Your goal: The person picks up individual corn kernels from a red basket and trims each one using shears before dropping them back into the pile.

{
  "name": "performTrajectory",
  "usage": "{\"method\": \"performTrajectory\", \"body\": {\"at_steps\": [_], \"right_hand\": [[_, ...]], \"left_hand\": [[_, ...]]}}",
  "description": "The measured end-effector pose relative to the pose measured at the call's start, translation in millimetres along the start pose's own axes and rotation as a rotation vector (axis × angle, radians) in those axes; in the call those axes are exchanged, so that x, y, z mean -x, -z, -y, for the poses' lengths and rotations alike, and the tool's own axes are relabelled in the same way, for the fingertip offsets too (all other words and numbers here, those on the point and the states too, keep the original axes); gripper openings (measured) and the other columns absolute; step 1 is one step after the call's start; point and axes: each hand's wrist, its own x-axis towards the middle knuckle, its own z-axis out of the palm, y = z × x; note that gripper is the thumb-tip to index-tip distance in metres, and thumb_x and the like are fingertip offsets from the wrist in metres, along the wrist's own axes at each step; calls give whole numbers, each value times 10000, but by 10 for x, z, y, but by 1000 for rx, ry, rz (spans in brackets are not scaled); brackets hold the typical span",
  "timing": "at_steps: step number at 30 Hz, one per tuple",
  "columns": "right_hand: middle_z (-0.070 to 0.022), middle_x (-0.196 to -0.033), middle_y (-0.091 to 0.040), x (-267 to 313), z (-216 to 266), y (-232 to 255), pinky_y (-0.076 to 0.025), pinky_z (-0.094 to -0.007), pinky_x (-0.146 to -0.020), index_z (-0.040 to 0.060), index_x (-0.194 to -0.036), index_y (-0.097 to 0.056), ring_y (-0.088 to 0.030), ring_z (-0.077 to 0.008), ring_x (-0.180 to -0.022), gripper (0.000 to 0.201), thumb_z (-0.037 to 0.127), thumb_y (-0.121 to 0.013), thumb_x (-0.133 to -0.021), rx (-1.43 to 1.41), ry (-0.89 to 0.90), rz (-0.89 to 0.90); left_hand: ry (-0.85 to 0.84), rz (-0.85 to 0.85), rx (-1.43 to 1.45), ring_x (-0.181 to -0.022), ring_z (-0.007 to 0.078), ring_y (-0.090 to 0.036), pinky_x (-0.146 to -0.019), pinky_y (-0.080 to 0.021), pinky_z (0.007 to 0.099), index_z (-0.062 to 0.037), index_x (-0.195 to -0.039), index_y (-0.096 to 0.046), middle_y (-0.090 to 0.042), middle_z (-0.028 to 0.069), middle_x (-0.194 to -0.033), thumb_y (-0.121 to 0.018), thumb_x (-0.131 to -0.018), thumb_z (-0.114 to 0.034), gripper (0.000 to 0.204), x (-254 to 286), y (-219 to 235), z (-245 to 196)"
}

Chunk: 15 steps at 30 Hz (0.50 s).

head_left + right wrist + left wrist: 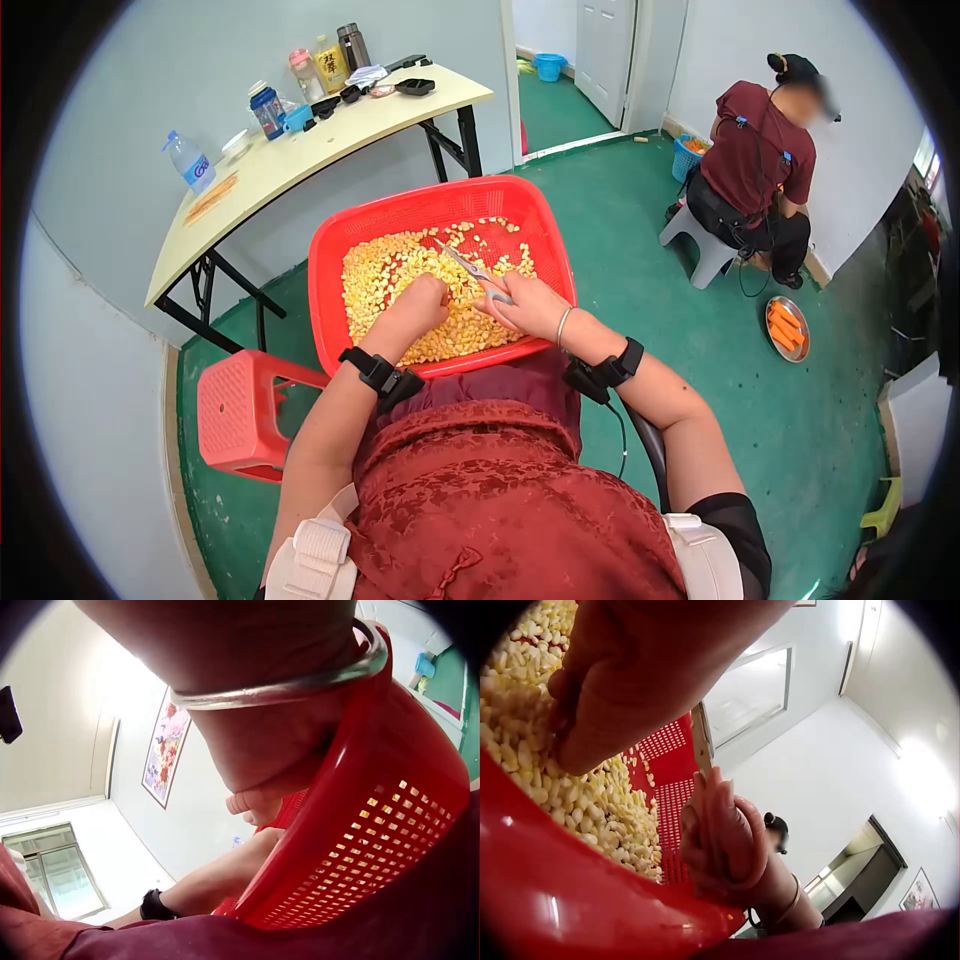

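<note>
A red plastic basket (545, 225) rests on the person's lap, its bottom spread with loose yellow corn kernels (380, 265). My left hand (420, 303) reaches down into the kernels with its fingers bent. In the left wrist view those fingertips are partly buried among the kernels (581, 814), and I cannot tell whether they pinch any. Over the right part of the basket, my right hand (537, 305) grips a pair of scissors (466, 264) by the handles. The metal blades point up and left, above the kernels.
A pale table (340, 130) with bottles and small items stands at the back left. Beside the basket is a red stool (235, 405). On the right, another person (755, 165) sits on a grey stool (693, 248), near a metal bowl (787, 352) of orange sticks.
</note>
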Motion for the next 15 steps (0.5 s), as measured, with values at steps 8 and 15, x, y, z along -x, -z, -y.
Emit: {"method": "performTrajectory", "body": {"at_steps": [8,15], "right_hand": [[-255,-829,-615,-8,15,28,-481,-427,-698,-46,-894,-522,-618,-404,-814,570,515,-570,-806,7,-3,5],[-260,-853,-603,21,61,48,-469,-420,-713,-51,-915,-500,-610,-397,-845,606,542,-560,-803,-4,-37,14]], "left_hand": [[247,-227,458,-676,193,-637,-629,-500,296,14,-781,-651,-644,137,-712,-664,-684,-90,143,21,316,-254],[381,-352,1303,-694,133,-627,-574,-470,225,-14,-1032,-569,-637,46,-801,-655,-767,-56,282,-54,318,-197]]}}
